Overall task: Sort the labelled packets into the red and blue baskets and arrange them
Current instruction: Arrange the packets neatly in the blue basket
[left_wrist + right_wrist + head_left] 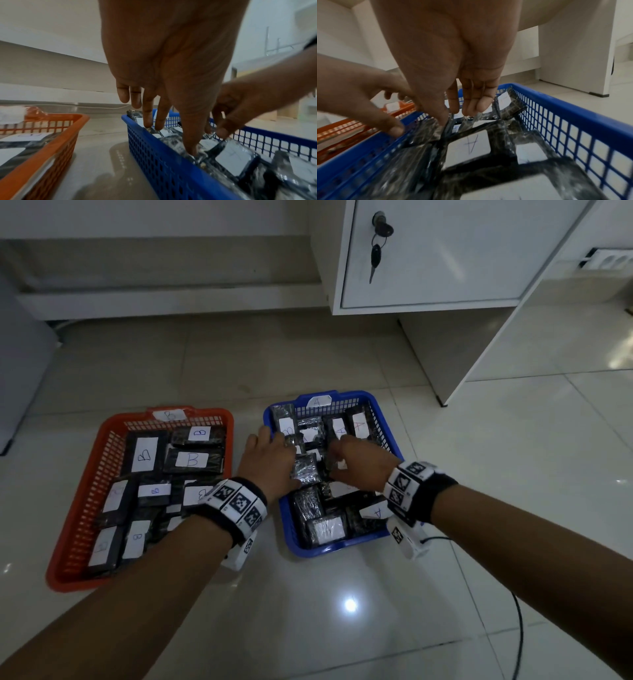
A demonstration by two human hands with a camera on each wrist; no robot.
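Note:
The blue basket (346, 397) (154, 148) (573, 115) holds several black wrapped packets, most with white labels marked A (358, 424) (469, 146). Left of it, the red basket (99, 474) (51, 142) (351, 125) is filled with packets labelled B (145, 455). Both hands are inside the blue basket. My left hand (286, 460) (171, 139) spans a shiny label-less packet (306, 470) (173, 143), thumb at its near end and two fingers at its far end. My right hand (334, 460) (449, 117) pinches the top edge of an upright packet (330, 465) (448, 128).
Both baskets sit side by side on a glossy tiled floor (342, 611). A white cabinet with keys in its lock (380, 231) and a desk panel (455, 354) stand behind the blue basket. A black cable (519, 628) runs along the floor at the right.

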